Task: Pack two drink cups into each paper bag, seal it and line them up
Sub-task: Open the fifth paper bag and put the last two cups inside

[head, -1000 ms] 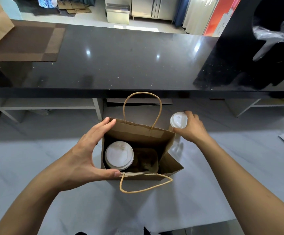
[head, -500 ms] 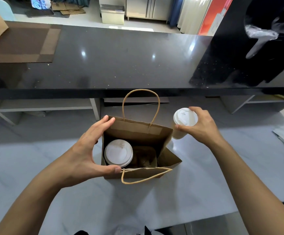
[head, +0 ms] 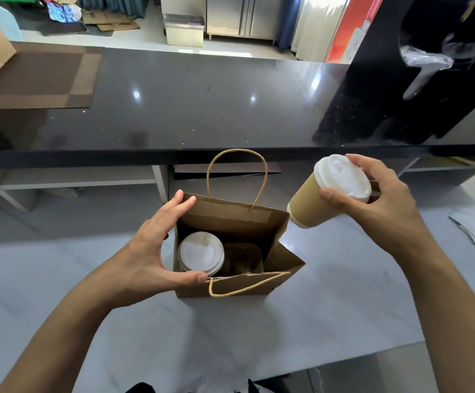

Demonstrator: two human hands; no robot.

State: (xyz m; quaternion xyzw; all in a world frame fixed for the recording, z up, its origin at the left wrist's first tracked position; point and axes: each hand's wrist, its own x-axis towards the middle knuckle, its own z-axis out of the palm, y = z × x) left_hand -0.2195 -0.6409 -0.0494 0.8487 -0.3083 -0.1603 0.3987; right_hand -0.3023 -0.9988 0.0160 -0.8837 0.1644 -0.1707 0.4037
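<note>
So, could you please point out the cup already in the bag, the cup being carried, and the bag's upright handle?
Cup in the bag (head: 201,252): head view, centre of its white lid.
Carried cup (head: 305,204): head view, tan side wall.
Upright handle (head: 237,151): head view, top of the loop.

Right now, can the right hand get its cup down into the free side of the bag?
Probably yes. The right hand holds the tilted cup above the paper bag, whose right half is empty; the left hand spreads the mouth beside the packed cup.

A glossy black counter (head: 202,109) stands beyond the pale marble worktop (head: 315,321), reflecting ceiling lights.
</note>
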